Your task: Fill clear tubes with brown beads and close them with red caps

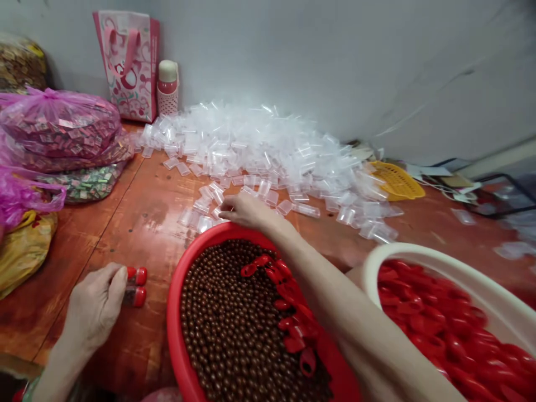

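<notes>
My left hand (96,298) rests low over the wooden surface at the left, its fingers curled round small clear tubes with red caps (139,297). The far ends of those tubes are covered by my fingers. Beyond the rim of a red basin (176,312), my right hand (240,209) reaches into loose clear plastic tubes (263,188). Its fingers are bent together, and what they grip is hidden. Inside the basin are many brown, shiny balls (230,312), with red plastic pieces (295,329) lying on top along the right, partly behind my right forearm.
A white basin (419,251) of red plastic pieces (444,324) stands at right. Clear tubes pile (251,139) against the wall. Filled pink bags (62,131), a patterned carrier bag (129,67) and a bottle (168,89) are back left; a yellow basket (396,180) lies back right.
</notes>
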### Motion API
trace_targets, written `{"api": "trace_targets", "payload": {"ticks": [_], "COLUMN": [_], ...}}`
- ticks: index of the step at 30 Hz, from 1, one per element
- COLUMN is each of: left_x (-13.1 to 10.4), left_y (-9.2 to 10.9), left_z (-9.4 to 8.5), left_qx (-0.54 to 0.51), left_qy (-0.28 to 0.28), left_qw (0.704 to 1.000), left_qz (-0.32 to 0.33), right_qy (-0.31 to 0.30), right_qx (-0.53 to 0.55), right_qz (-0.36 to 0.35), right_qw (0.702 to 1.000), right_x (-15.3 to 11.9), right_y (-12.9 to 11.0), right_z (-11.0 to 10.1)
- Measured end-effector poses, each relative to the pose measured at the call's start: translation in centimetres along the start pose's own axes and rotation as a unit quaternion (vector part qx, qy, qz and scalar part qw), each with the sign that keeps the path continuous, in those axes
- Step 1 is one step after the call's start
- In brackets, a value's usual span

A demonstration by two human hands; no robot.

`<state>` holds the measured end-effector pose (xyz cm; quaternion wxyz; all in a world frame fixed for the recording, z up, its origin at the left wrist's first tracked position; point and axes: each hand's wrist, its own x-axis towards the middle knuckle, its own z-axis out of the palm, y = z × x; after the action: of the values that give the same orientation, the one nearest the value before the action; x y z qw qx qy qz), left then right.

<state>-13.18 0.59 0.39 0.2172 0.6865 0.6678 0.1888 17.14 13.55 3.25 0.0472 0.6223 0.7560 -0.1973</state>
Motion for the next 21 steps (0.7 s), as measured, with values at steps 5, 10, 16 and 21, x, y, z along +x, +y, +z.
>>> {"api": "trace_targets", "payload": {"ticks": [5, 10, 16, 21], "left_x": [0.3, 1.1, 7.5, 12.9], "left_y": [-3.9, -3.5, 2.4, 5.8], "left_z": [0.4, 1.4, 4.9, 9.3], "left_qx": [0.302, 0.223, 0.093, 0.068], "left_qy": [0.011, 0.036, -0.043, -0.135], "left_qw": [0.952, 0.969, 0.95, 0.893], "left_qz": [0.042, 0.103, 0.294, 0.424], "right_qy": [-0.083, -0.174, -0.067, 0.079], "right_qx": [-0.065, -0.086, -0.055, 0.136], "right_qz": [0.068, 0.082, 0.068, 0.007], "right_qw": [0.992, 0.978, 0.994, 0.988], "right_x": [5.6, 7.1, 7.2, 2.8], "right_y": [0.4, 0.1, -0.2, 0.1], "right_z": [1.8, 2.8, 2.1, 1.0]}}
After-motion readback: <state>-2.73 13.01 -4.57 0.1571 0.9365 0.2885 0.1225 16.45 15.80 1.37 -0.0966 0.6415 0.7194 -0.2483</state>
